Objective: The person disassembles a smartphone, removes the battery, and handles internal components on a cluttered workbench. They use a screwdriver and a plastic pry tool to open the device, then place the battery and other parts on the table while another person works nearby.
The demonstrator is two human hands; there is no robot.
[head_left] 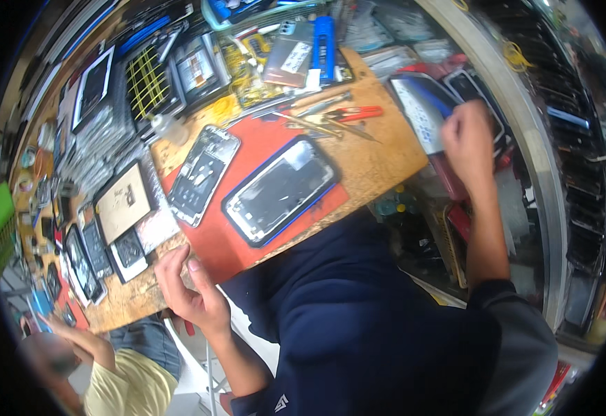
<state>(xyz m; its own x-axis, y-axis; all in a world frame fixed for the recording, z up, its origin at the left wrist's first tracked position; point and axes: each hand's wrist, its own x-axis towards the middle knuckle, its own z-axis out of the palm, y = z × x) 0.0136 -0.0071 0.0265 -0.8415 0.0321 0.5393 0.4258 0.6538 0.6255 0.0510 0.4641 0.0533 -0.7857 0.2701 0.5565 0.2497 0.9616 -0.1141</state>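
My left hand (195,291) hovers just off the bench's front edge, its fingers loosely curled and apart with nothing in them. Out to the right, my right hand (468,142) is closed above a stack of phone parts beside the bench; anything inside its fingers is hidden. Beneath it lies a white-and-blue flat panel (417,111), with a dark phone frame (473,90) behind. On the red mat (237,243) rests a phone screen assembly (282,191) with a black-and-blue edge. An opened phone housing (206,173) lies to its left, its inner side showing.
Screwdrivers and red-handled pliers (358,113) lie behind the mat. A clear bottle (169,130) stands near piled phone parts (101,152). At the back are a blue cutter knife (323,48) and a phone (289,55). Another person in a yellow shirt (133,378) sits at lower left.
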